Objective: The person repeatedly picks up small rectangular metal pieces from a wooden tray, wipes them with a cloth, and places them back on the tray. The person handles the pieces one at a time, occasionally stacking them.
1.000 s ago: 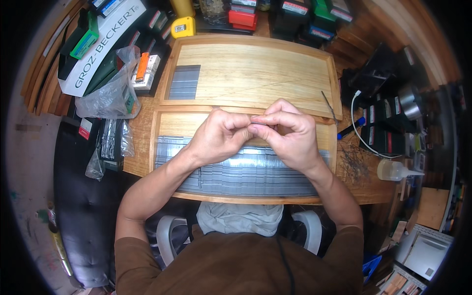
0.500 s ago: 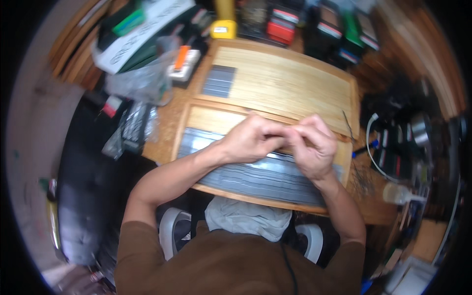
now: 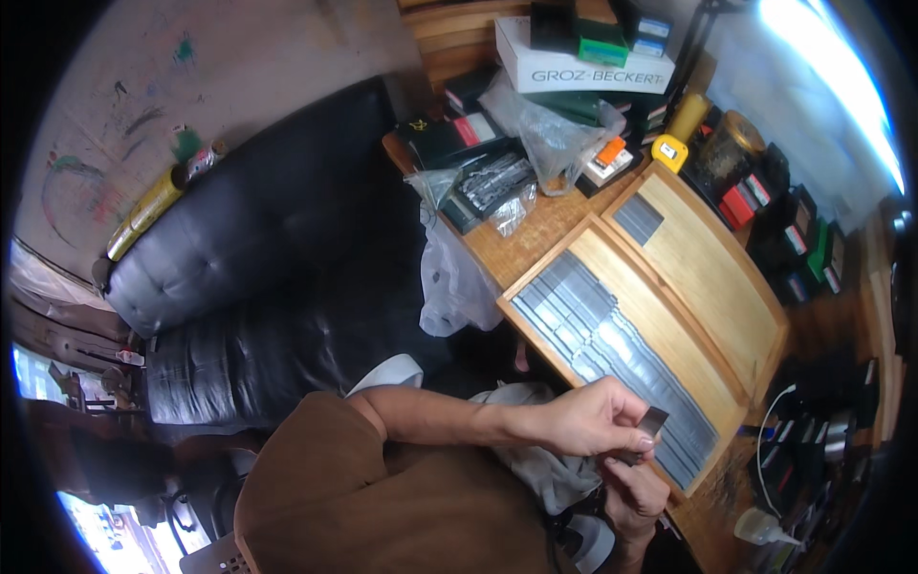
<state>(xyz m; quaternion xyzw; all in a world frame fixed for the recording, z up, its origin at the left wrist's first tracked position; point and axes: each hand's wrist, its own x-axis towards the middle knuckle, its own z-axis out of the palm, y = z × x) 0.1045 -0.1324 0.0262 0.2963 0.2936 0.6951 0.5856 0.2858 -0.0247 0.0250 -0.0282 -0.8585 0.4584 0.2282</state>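
My left hand (image 3: 595, 421) is closed, pinching a small dark flat metal piece (image 3: 653, 421) between thumb and fingers near the front edge of a wooden tray. Just below it, my right hand (image 3: 634, 496) has its fingers curled up by the left fingertips; what they grip, if anything, is too hidden to make out. Beyond the hands, the near wooden tray (image 3: 639, 298) carries rows of grey metal strips (image 3: 612, 335) laid side by side. A second wooden tray (image 3: 722, 253) adjoins it, with a small group of grey strips (image 3: 638, 220) at one end.
A yellow tape measure (image 3: 669, 152), a red box (image 3: 738, 205) and a clear plastic bag (image 3: 555, 134) sit around the trays. A white box (image 3: 583, 62) stands behind. A black tufted sofa (image 3: 287, 220) is at left; a squeeze bottle (image 3: 760, 526) lies at right.
The view has swung left, bringing the sofa and wall in. Both hands have come off the tray's middle to its front edge, and the dark metal piece now shows in the left fingers.
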